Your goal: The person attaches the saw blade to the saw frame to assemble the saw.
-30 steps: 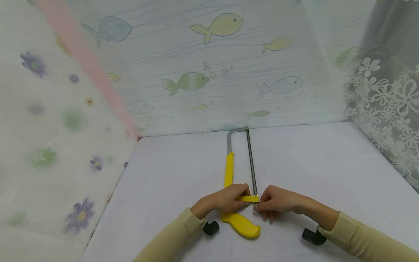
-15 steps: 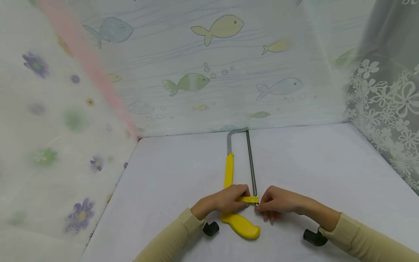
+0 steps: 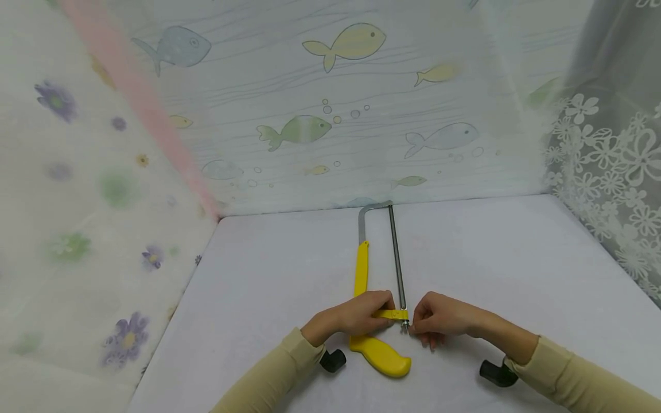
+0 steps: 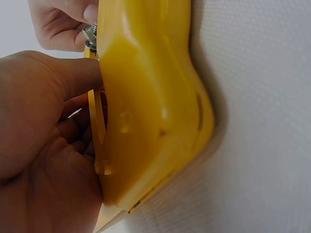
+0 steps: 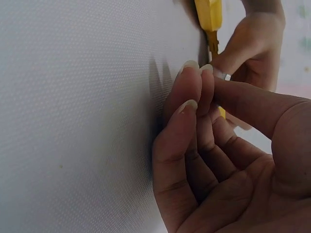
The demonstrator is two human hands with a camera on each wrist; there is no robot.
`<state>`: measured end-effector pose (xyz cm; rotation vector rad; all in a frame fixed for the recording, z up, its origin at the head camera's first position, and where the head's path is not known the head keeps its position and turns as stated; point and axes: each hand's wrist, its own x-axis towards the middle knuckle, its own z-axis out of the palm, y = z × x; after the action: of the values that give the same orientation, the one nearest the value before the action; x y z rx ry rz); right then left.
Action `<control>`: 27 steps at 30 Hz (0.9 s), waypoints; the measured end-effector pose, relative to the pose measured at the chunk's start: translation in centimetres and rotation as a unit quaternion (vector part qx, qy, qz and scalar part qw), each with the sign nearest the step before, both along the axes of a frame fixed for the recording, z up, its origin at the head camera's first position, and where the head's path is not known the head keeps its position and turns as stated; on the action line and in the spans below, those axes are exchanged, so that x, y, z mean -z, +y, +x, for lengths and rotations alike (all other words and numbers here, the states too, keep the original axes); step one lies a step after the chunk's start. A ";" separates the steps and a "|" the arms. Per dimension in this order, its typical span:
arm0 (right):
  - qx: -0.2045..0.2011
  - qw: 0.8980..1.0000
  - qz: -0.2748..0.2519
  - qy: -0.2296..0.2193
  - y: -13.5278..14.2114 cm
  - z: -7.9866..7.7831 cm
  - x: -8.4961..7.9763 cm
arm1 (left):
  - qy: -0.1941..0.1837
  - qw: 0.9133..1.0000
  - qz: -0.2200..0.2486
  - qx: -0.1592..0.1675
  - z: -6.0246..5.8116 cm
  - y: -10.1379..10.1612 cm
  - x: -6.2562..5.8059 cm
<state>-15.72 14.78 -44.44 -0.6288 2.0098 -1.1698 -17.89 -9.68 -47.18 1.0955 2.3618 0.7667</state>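
A hacksaw with a yellow frame (image 3: 361, 269) and yellow handle (image 3: 383, 357) lies on the white table, its dark blade (image 3: 396, 258) toward the right. My left hand (image 3: 364, 311) grips the frame by the yellow arm (image 3: 393, 314) at the blade's near end. Below that arm sticks out a silver wing nut (image 3: 405, 326) on a threaded bolt, also visible in the left wrist view. My right hand (image 3: 444, 314) has curled fingers, with thumb and fingertips (image 5: 182, 92) at the wing nut's right edge. In the right wrist view the fingers hide most of the nut.
White cloth covers the table (image 3: 279, 264). A fish-print curtain (image 3: 310, 86) hangs behind the far edge. Flowered cloth (image 3: 93, 241) closes the left side, lace (image 3: 609, 149) the right. Black wrist devices (image 3: 333, 360) sit under both sleeves.
My right hand's fingertips have shifted slightly right, and more of the wing nut shows below the yellow arm. The left hand and the hacksaw stay in place.
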 end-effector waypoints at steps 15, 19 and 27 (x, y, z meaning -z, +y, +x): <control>0.011 1.000 0.009 -0.025 -0.8 0.0 0.2 | -0.001 1.000 0.004 0.005 0.0 0.0 -0.2; 0.014 0.999 0.012 -0.028 -0.8 -0.1 0.3 | -0.004 1.000 0.002 0.004 0.0 0.0 -0.3; 0.009 1.000 0.015 -0.023 -0.6 -0.2 0.3 | -0.008 1.000 0.002 0.003 0.0 0.1 -0.2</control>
<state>-15.88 14.17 -44.79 -0.5648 1.9950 -1.1523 -17.89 -9.62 -46.99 1.0930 2.3444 0.7761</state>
